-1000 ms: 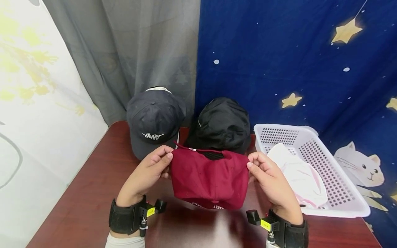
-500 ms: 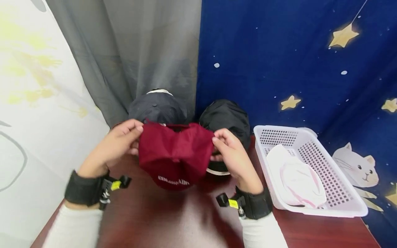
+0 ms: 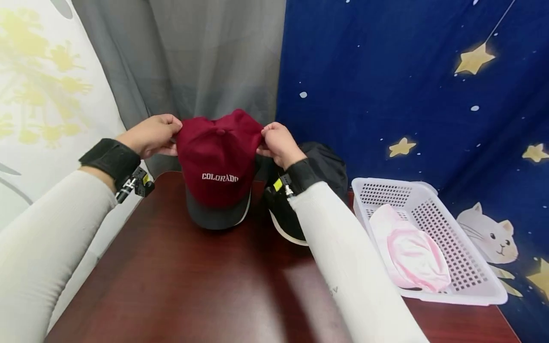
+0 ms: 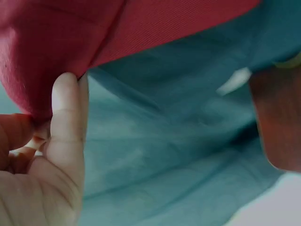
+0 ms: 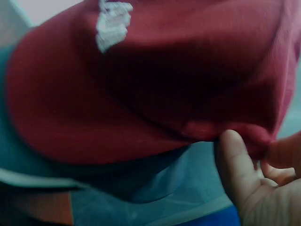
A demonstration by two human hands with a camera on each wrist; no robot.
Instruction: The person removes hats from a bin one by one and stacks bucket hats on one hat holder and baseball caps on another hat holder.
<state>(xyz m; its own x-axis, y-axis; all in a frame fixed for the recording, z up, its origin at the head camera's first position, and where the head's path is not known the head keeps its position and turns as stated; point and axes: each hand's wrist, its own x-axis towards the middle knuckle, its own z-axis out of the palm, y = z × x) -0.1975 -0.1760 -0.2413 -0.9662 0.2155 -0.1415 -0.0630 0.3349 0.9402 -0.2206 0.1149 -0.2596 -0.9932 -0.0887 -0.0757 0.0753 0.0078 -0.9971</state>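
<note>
Both arms outstretched; left hand (image 3: 151, 134) and right hand (image 3: 279, 143) pinch red cap (image 3: 216, 157).

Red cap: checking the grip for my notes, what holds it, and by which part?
Both hands pinch the red cap: left hand and right hand at opposite sides of its crown.

left hand (image 4: 37, 179) pinching red cap (image 4: 70, 33)

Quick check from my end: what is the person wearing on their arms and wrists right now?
Both arms are in long, off-white ribbed sleeves. The left hand and right hand are bare, with no gloves. Each wrist carries a broad black strap holding a small black camera mount with a yellow label and a metal screw.
</note>
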